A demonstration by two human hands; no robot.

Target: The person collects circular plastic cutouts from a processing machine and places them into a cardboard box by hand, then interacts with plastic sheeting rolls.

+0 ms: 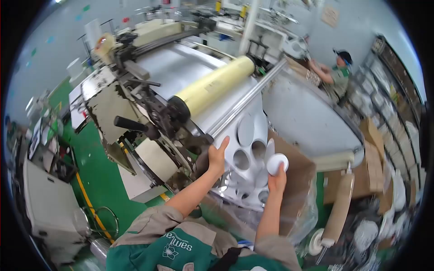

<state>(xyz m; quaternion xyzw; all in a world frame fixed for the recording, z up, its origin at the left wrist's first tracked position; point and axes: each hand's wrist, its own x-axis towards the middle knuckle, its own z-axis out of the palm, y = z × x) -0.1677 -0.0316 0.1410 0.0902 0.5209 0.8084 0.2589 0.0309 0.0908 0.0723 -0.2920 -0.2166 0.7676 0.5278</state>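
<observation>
A silvery sheet with round cut-outs (235, 156) hangs down from the machine's metal bar into a lined cardboard box. My left hand (217, 158) is at the sheet's left edge, its thumb and fingers apart. In my right hand (277, 177) is a white round disc (277, 164), held at its lower edge, beside the right side of the sheet. Above the hands lies the yellow roller (217, 86) across the silvery web.
The cardboard box (294, 174) with clear plastic lining stands below the sheet. A black-handled lever (131, 123) juts out at the left. At the right are a wrapped roll (340, 207) and piled bags. Another person (339, 77) works at the back right.
</observation>
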